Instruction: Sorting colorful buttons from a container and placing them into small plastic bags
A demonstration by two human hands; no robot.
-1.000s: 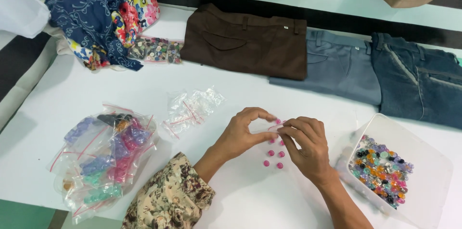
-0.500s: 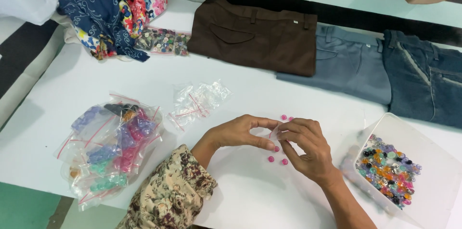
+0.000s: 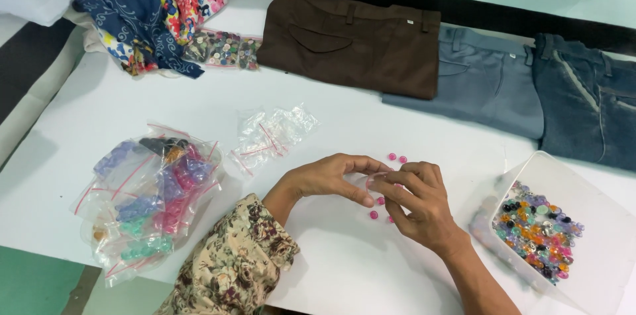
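Both hands pinch one small clear bag (image 3: 379,181) | left hand (image 3: 328,177) grip narrow | right hand (image 3: 417,206) grip narrow

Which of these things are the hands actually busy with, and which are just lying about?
In use: left hand and right hand pinching a small clear bag; pink buttons beside them.

Lying about: tub of mixed buttons, big bag of sorted buttons, empty small bags, brown trousers, jeans.

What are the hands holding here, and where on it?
Both hands, left hand and right hand, pinch a small clear plastic bag at its edge between fingertips.
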